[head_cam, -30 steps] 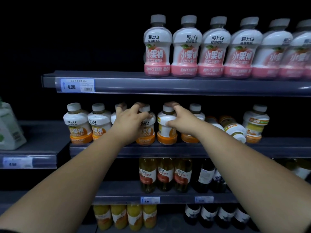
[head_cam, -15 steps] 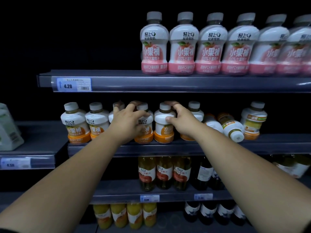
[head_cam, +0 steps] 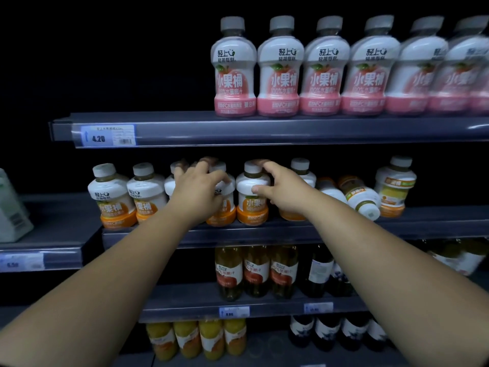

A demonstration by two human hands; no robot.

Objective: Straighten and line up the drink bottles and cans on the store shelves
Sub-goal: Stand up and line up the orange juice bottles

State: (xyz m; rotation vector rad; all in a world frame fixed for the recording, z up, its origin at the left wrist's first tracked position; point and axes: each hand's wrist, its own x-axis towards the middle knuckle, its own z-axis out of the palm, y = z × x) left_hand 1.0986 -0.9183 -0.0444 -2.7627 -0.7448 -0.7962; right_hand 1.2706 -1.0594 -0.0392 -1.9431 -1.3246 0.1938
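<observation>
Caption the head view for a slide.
Left hand grips one orange-based bottle, right hand its neighbour; a toppled bottle lies rightward.

Your middle shelf holds white orange-banded bottles (head_cam: 113,198), upright in a row, touching, labels mostly front. Right of them a yellow-label bottle (head_cam: 361,198) lies tipped on its side, next to an upright one (head_cam: 395,188). Pink-banded bottles (head_cam: 280,75) stand upright along the top shelf, touching.

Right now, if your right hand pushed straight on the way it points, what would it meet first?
The right hand grips the orange-banded bottle; pushed on, that bottle would likely nudge the neighbouring bottle in the left hand, though depth is unclear.
</observation>
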